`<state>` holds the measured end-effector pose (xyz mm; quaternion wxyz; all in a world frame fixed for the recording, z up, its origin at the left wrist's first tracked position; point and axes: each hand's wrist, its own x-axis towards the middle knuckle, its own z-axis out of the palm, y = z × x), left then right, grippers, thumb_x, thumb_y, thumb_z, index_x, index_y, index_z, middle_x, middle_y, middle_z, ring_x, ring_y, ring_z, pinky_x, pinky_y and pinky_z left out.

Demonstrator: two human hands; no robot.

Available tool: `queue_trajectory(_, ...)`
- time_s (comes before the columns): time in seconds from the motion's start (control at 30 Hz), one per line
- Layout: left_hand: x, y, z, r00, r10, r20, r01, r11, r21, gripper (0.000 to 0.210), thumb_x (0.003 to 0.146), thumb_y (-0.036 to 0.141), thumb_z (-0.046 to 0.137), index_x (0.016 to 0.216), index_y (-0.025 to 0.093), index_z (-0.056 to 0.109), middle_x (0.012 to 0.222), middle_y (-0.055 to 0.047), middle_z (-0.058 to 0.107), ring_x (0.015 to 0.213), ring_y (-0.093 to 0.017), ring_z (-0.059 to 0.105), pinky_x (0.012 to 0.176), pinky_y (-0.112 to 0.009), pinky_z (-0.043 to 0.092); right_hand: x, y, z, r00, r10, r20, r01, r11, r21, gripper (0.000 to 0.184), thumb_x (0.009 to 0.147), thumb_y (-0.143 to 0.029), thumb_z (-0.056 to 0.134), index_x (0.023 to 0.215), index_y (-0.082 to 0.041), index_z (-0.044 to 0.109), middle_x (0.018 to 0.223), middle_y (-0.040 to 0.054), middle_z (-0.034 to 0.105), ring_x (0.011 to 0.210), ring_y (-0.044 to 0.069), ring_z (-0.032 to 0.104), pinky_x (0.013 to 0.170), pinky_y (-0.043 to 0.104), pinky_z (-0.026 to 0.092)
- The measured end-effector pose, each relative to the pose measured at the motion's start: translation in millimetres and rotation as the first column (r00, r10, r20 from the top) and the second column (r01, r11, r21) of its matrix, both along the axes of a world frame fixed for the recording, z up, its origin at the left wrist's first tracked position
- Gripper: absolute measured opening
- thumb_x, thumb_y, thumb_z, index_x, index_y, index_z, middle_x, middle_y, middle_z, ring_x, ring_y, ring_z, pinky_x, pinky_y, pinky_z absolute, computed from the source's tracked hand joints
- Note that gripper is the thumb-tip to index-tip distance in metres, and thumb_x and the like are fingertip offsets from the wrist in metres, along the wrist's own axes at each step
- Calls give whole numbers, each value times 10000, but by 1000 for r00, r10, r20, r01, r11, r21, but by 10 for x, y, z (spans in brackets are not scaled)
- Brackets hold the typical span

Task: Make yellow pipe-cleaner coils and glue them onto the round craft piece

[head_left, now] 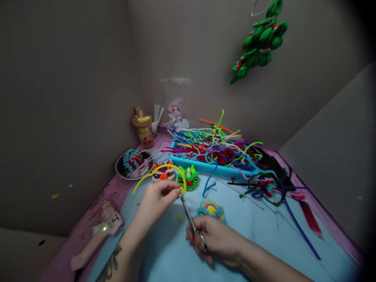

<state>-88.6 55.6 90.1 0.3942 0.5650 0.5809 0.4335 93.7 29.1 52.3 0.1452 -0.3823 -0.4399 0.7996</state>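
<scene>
My left hand [163, 197] pinches a yellow pipe cleaner [164, 166] close to one end; the rest arches up and hangs off to the left. My right hand [210, 237] has its fingers through the ring handles of slim metal scissors [189, 217]. Their tips meet the yellow stem just beside my left fingertips; whether the blades are apart is too small to tell. Behind my hands sit a green fuzzy animal face [189, 179] and an orange and cream one [163, 173]. A round blue, pink and yellow pipe-cleaner piece [210, 210] lies beyond my right hand.
A blue tray [211, 167] heaped with coloured pipe cleaners stands at the back. At left are a dark bowl [119, 166], a lidded cup [143, 131] and a pink glue gun [101, 235] with a green light. Loose stems [299, 229] lie at right.
</scene>
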Motion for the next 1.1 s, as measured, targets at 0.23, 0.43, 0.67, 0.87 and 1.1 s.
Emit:
queue_trajectory(0.23,-39,5,-23,999,28,36,-28,999,17,162,690,285,664,771,161,730,708,-53,734,629,-175,660,585,-241,504,53,45,17,950,34,310,-105,971,216,130,600,-231,595,647,-194,480,529,-61,470,413,69,376,388,192,337)
queue_trajectory(0.43,-29,-17,7,999,33,-21,-31,998,56,155,697,274,659,762,155,734,695,-54,729,618,-165,650,567,-223,487,272,197,169,796,-295,529,-249,636,730,263,605,-227,725,634,-190,466,800,16,531,792,179,504,696,273,379)
queue_trajectory(0.67,25,-40,-3,993,-7,-121,26,988,150,115,717,241,646,754,195,744,689,-32,730,615,-164,645,576,-226,486,373,253,197,761,-261,594,-327,636,699,277,634,-275,735,654,-195,471,809,15,550,780,186,532,713,269,376)
queue_trajectory(0.87,13,-44,-43,981,-55,-183,86,983,165,132,746,231,625,787,201,746,711,-28,735,618,-156,645,595,-220,484,363,262,204,754,-259,604,-343,628,698,258,631,-271,738,653,-191,494,805,7,544,771,177,535,686,255,369)
queue_trajectory(1.1,-9,-46,-63,972,-79,-222,117,980,162,129,759,227,621,796,199,742,723,-28,733,628,-155,647,606,-219,481,398,276,181,780,-244,577,-331,621,710,233,651,-223,706,628,-189,476,775,-2,545,756,165,524,706,251,373)
